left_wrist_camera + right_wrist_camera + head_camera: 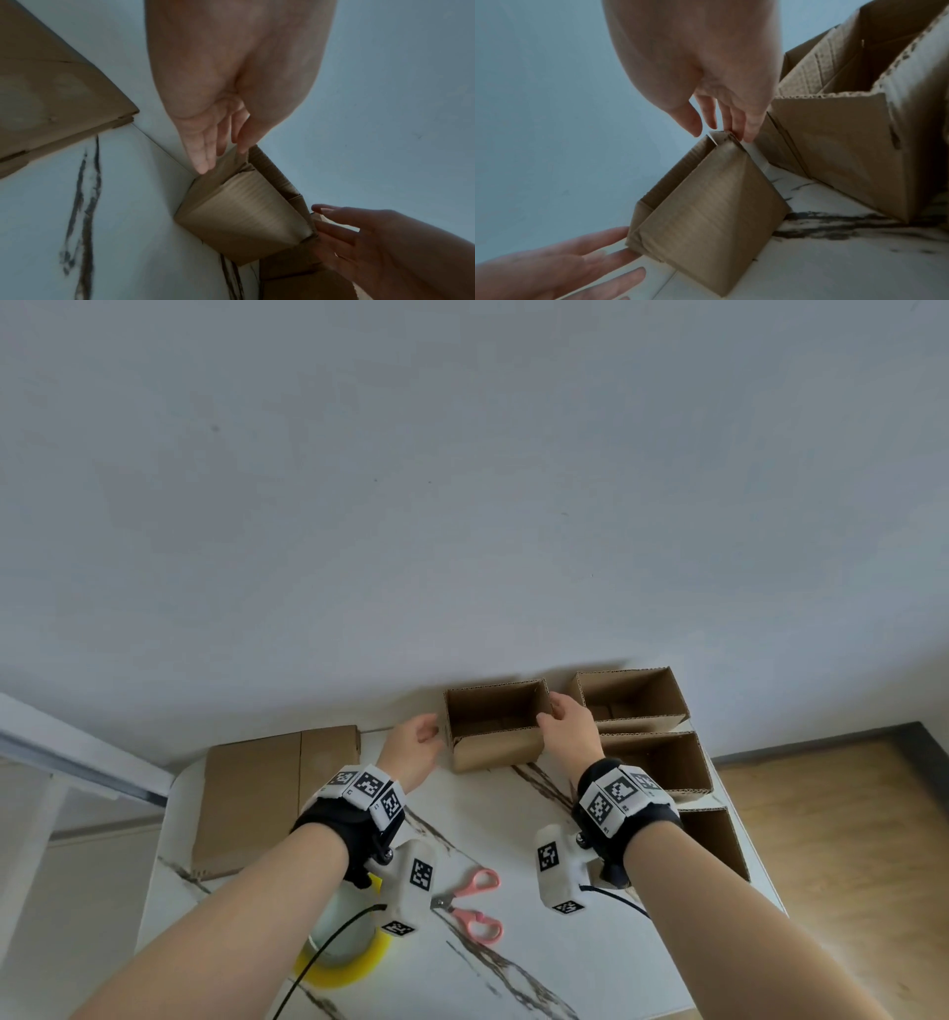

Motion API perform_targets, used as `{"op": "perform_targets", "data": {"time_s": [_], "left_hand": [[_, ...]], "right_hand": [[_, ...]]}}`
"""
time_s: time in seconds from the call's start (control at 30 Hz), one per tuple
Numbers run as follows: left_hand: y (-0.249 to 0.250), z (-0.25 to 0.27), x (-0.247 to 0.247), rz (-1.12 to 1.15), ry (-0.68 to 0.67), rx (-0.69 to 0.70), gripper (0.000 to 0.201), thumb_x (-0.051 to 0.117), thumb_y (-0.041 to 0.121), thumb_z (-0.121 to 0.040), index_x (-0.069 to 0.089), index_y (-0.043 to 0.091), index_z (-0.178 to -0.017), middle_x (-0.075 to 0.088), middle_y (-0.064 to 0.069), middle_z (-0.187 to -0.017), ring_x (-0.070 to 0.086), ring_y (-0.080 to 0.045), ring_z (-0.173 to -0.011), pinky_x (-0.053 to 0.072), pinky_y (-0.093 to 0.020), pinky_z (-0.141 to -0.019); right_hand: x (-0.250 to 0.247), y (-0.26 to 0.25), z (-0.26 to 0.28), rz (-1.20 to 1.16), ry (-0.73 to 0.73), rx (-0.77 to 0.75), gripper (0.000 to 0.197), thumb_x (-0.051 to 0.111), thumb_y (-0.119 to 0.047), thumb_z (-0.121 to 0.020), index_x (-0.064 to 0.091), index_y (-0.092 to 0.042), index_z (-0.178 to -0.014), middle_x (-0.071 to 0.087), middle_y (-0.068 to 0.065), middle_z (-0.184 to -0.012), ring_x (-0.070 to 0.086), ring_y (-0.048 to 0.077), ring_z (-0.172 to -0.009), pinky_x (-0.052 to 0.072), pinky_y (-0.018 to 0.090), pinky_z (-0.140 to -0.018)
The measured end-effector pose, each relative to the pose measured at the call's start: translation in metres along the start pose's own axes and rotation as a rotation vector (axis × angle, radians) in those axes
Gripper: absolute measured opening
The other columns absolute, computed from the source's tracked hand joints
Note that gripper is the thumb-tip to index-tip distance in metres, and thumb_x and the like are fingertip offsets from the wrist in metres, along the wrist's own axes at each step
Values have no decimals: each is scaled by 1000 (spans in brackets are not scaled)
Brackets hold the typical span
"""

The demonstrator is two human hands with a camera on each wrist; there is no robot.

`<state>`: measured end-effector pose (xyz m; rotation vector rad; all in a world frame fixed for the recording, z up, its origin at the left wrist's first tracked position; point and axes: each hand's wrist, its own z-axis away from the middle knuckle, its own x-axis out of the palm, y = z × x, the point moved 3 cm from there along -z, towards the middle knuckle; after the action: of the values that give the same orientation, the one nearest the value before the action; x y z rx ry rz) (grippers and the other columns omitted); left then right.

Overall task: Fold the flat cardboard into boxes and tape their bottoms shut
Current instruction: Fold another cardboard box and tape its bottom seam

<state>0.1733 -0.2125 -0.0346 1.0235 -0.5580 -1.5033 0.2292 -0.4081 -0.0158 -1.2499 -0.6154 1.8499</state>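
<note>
Forearms with wrist cameras fill the foreground above a yellow tape roll (354, 963) and pink scissors (475, 906) on the table (513, 983). At the far edge, against the wall, an upright open-topped box (495, 729) stands between the hands. Left hand (413, 746), fingers straight, lies along its left wall; right hand (567, 724) rests relaxed fingertips at its right top corner. Neither hand grips. Three more boxes (652, 762) line the right side, seemingly finished. Flat cardboard (272, 793) remains at the left, so further folding and taping appears due.
</note>
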Motion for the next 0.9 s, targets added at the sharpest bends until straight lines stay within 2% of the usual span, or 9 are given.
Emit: {"op": "perform_targets", "data": {"time_s": [0.13,0.27,0.4,0.53,0.67,0.8,0.9], "left_hand": [[-7,8,-28,-152,6,65,41,46,0,-93,51,10,-132,56,-12,-127,53,-24,-118,44,-42,-102],[-17,19,-64,-196,75,98,32,45,1,-93,59,9,-120,61,-14,-119,59,-27,-101,48,-40,-91],[-29,31,-103,-276,151,114,27,45,0,-92,62,7,-112,63,-16,-115,58,-29,-105,46,-33,-90],[-53,39,-142,-293,193,80,32,44,-6,-89,61,4,-115,62,-14,-119,57,-28,-113,41,-26,-90],[-79,47,-177,-312,238,45,34,43,-7,-90,60,3,-117,62,-11,-120,56,-25,-115,37,-21,-88],[-119,51,-206,-335,283,-55,37,45,-4,-90,59,13,-120,58,-8,-126,55,-24,-114,41,-27,-88],[-147,52,-219,-350,306,-144,42,47,-2,-89,54,13,-127,55,-10,-131,55,-26,-115,42,-29,-89]], "right_hand": [[2,-18,13,76,23,-113,45,51,-10,-92,48,-15,-136,53,4,-136,50,21,-124,38,29,-101],[24,-43,30,106,-21,-231,39,56,-13,-91,54,-12,-130,57,4,-129,54,20,-114,40,25,-94],[66,-58,42,76,-96,-294,33,58,-10,-89,58,-9,-122,62,7,-121,56,21,-114,43,30,-99],[106,-62,56,78,-179,-302,33,59,-9,-89,59,-9,-122,61,8,-121,56,21,-113,41,23,-94],[145,-60,67,108,-247,-289,32,59,-10,-90,59,-6,-121,63,7,-119,58,19,-109,45,29,-99],[181,-50,68,152,-307,-221,32,61,-12,-89,60,-6,-120,64,9,-117,59,19,-105,46,30,-97],[203,-43,67,206,-334,-169,34,62,-14,-88,58,-6,-121,63,8,-118,59,20,-107,46,30,-95]]}}
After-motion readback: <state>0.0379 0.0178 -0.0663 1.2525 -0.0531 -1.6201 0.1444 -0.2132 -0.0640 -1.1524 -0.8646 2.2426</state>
